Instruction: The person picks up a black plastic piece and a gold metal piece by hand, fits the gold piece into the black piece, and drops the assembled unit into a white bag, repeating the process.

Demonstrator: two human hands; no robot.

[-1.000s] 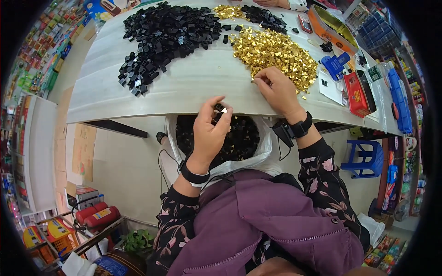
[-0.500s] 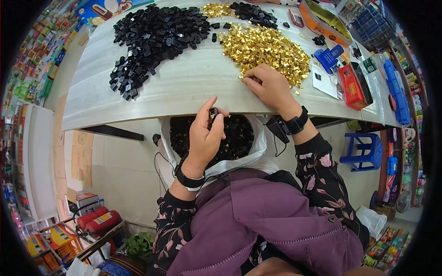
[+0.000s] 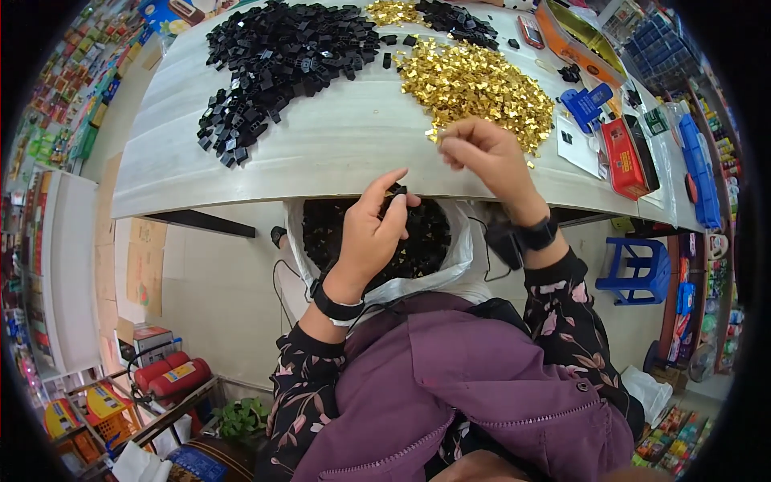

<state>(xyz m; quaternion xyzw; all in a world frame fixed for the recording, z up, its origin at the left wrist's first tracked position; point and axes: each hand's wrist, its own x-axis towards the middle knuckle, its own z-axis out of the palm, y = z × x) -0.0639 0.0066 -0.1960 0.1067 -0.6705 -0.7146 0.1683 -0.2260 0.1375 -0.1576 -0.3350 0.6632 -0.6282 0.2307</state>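
My left hand is above the table's front edge, thumb and fingers closed round a small black plastic piece. Beyond it, my right hand hovers over the near side of a heap of small shiny gold metal pieces. Its fingers are pinched together and slightly blurred; whatever lies between the tips is too small to make out. A large heap of black plastic pieces spreads over the left of the table. Below my left hand, an open white sack holds many black pieces with gold bits among them.
On the pale table, a red tin, a blue clamp-like tool and an orange box stand at the right. A blue stool is at right on the floor. Fire extinguishers are at lower left.
My right hand has lifted off the near edge of the gold heap and drawn slightly back. My left hand still holds the black piece, turned a little. The whole view has shifted slightly.
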